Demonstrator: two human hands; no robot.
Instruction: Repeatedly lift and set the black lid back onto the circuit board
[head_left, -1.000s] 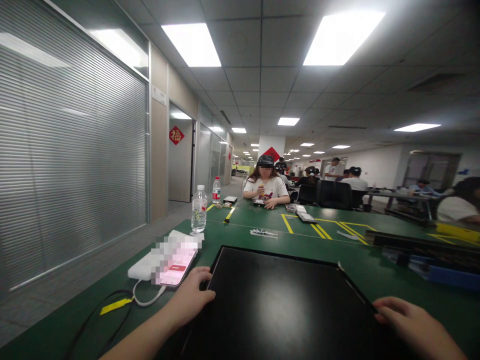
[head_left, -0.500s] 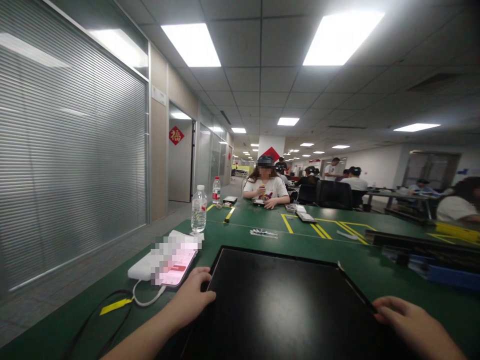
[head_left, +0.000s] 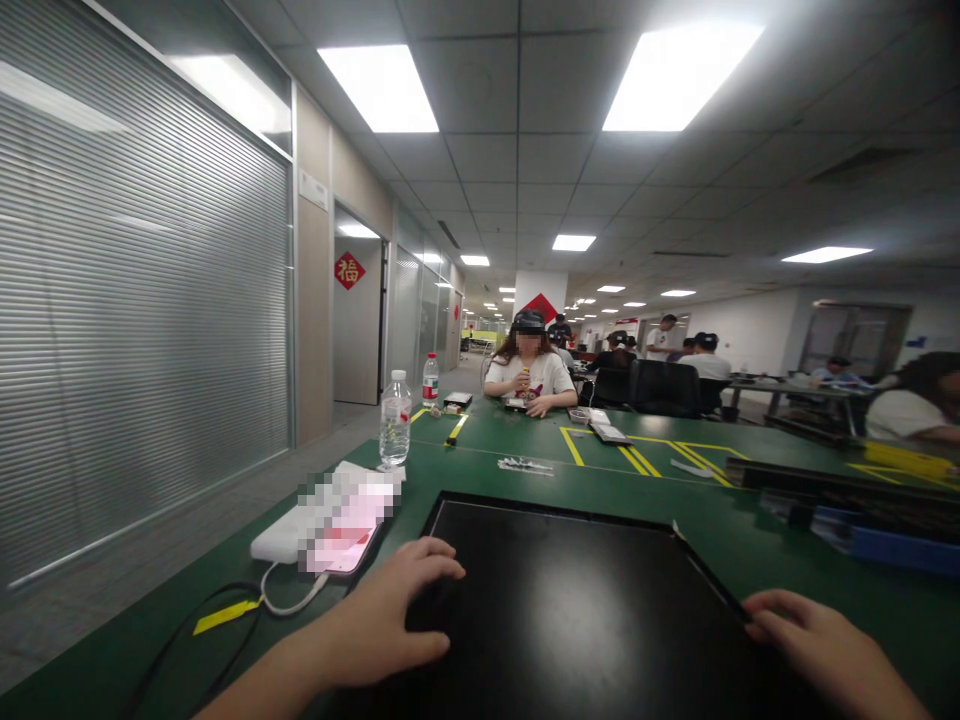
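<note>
On the near side of the green table [head_left: 754, 540], the black panel [head_left: 585, 610] lies flat. The right hand [head_left: 814, 635] pinches its right edge, apparently to steady it; the left hand [head_left: 390, 610], fingers parted, overlaps its left edge, contact unclear. Leftward, the phone [head_left: 349, 550] lies cabled, presumably charging.

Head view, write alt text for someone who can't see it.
A right hand holds the right edge of a flat black screen panel at a green table, while the left hand is open over its left side. To the left are a smartphone and a clear water bottle; another person sits opposite.
</note>
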